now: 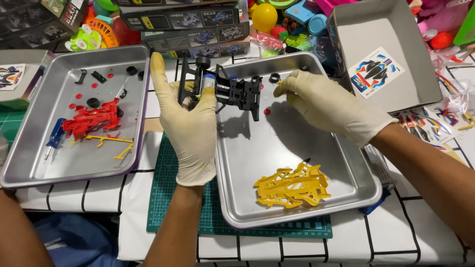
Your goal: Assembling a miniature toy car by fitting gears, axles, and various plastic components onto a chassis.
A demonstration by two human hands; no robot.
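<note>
My left hand (pixel 185 121), in a cream glove, grips a black toy car chassis (pixel 225 89) with a small motor, held above the right metal tray (pixel 257 207). My right hand (pixel 326 106), also gloved, pinches a small black wheel (pixel 274 77) just right of the chassis end. A small red round part (pixel 267 111) lies on the tray below the chassis. A yellow car body shell (pixel 293 186) rests near the tray's front.
A left metal tray (pixel 29 170) holds a red car body (pixel 91 118), yellow sprue pieces, small black and red parts and a blue tool (pixel 53 138). An open grey box (pixel 386 59) with a sticker sheet stands at right. Toy boxes and colourful toys crowd the back.
</note>
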